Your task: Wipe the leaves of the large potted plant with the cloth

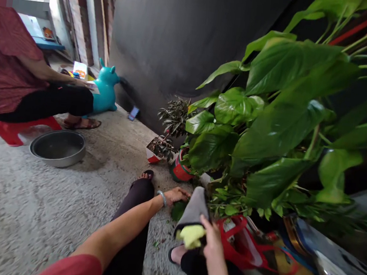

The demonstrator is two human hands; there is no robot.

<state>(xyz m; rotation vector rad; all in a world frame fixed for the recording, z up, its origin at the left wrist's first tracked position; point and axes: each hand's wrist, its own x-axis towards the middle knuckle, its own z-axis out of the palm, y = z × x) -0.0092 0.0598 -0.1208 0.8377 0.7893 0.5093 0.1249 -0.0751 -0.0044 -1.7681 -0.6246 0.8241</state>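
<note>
My right hand (pixel 214 239) is closed on a grey cloth (pixel 196 206) with a dark edge. A crumpled pale yellow piece, which looks like cloth, (pixel 192 236) pokes out below the grey one, against my fingers. My left hand (pixel 177 195), with a bracelet (pixel 162 198) at the wrist, reaches beside the low greenery. Its fingers are bent together near the cloth's upper end; what they hold, if anything, is hidden. A dark green leaf (pixel 179 210) lies just under that hand. Large glossy leaves (pixel 280 121) spread above and to the right of both hands.
Potted plants stand by the dark wall, one in a red-and-green bucket (pixel 182 170). A red bag (pixel 241 240) sits at my right. Leftward are a metal basin (pixel 58 147), a teal animal-shaped toy (pixel 105 90) and a person seated on a red stool (pixel 13 132).
</note>
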